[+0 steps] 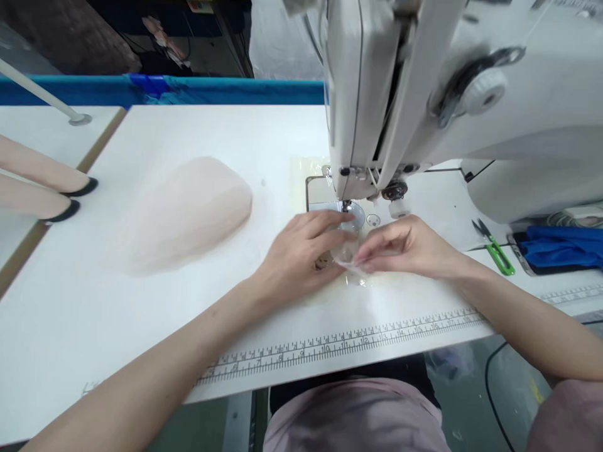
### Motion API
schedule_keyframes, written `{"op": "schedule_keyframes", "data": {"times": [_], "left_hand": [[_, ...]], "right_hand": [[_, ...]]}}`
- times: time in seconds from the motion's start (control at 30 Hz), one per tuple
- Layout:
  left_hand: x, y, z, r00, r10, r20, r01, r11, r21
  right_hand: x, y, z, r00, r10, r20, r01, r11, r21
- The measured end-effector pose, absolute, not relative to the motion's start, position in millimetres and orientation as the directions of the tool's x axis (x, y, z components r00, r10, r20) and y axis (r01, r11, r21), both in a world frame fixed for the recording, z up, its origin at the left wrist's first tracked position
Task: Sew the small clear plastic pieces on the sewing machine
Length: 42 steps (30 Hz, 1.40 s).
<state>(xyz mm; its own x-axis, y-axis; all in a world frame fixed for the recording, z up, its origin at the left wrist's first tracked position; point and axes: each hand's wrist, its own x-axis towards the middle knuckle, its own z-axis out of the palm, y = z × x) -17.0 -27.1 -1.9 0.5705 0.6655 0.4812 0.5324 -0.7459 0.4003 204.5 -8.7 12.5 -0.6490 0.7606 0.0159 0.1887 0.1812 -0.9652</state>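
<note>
My left hand (311,248) lies palm down with its fingers stretched out, close to the needle and presser foot (347,206) of a white sewing machine (362,94). Its fingertips rest at a small piece of sheer white material (346,253). At the right edge of that material, the thumb and fingers of my right hand (405,248) pinch it. Part of the material is hidden under the left fingers. Farther left on the white table (264,301) is a blurred, rounded, pale beige piece (202,201).
Green-handled thread snips (498,251) lie to the right, beside a phone-like dark object (521,251) and a blue cloth (563,245). A printed ruler (325,348) runs along the front edge. Two beige tube shapes with black ends (42,172) reach in from the left.
</note>
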Motion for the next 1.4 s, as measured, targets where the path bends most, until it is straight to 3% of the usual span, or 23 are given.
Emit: {"op": "schedule_keyframes", "data": {"times": [0.1, 0.17, 0.23, 0.33, 0.43, 0.73, 1.07, 1.17, 1.2, 1.27, 1.33, 1.4], "left_hand": [[-21.8, -30.1, 10.0, 0.586, 0.743, 0.323, 0.281, -0.561, 0.779], [-27.4, -31.1, 16.7, 0.549, 0.817, 0.178, 0.24, -0.358, 0.903], [-32.8, -31.5, 21.0, 0.504, 0.862, 0.058, 0.234, -0.201, 0.951], [-37.5, -31.2, 23.0, 0.503, 0.864, -0.021, 0.193, -0.089, 0.977], [-37.8, -30.8, 24.8, 0.516, 0.856, -0.024, 0.195, -0.09, 0.977], [-40.0, -38.2, 64.0, 0.498, 0.849, -0.179, 0.329, 0.006, 0.944], [-77.0, -54.4, 72.9, 0.25, 0.963, -0.098, 0.363, 0.001, 0.932], [-74.1, -74.9, 78.4, 0.171, 0.968, 0.185, 0.49, -0.246, 0.836], [-71.1, -83.9, 78.0, 0.209, 0.926, 0.315, 0.559, -0.378, 0.738], [-63.1, -102.7, 72.1, 0.451, 0.76, 0.468, 0.637, -0.642, 0.428], [-55.1, -119.6, 61.1, 0.704, 0.573, 0.42, 0.571, -0.808, 0.145], [-51.0, -131.9, 50.4, 0.816, 0.513, 0.266, 0.507, -0.857, 0.095]], "right_hand": [[207.2, -7.9, 15.8, -0.7, 0.703, -0.125, -0.002, -0.177, -0.984], [208.5, -5.4, 13.0, -0.691, 0.707, -0.152, -0.056, -0.263, -0.963], [209.0, -2.9, 9.4, -0.689, 0.707, -0.161, -0.089, -0.303, -0.949], [208.5, -2.0, 7.6, -0.703, 0.695, -0.153, -0.089, -0.299, -0.95], [205.6, -4.6, 11.2, -0.72, 0.679, -0.143, -0.056, -0.261, -0.964], [195.1, -14.2, 28.4, -0.657, 0.737, -0.159, 0.1, -0.124, -0.987], [173.9, -24.9, 34.5, -0.697, 0.669, -0.26, 0.09, -0.278, -0.956], [158.3, -26.9, 28.6, -0.65, 0.716, -0.253, 0.042, -0.298, -0.954], [153.0, -27.5, 26.2, -0.63, 0.737, -0.243, 0.019, -0.299, -0.954], [143.6, -28.8, 22.3, -0.601, 0.772, -0.208, -0.039, -0.288, -0.957], [136.5, -30.0, 20.9, -0.601, 0.783, -0.161, -0.097, -0.272, -0.957], [132.0, -30.9, 22.7, -0.635, 0.76, -0.137, -0.133, -0.283, -0.95]]}}
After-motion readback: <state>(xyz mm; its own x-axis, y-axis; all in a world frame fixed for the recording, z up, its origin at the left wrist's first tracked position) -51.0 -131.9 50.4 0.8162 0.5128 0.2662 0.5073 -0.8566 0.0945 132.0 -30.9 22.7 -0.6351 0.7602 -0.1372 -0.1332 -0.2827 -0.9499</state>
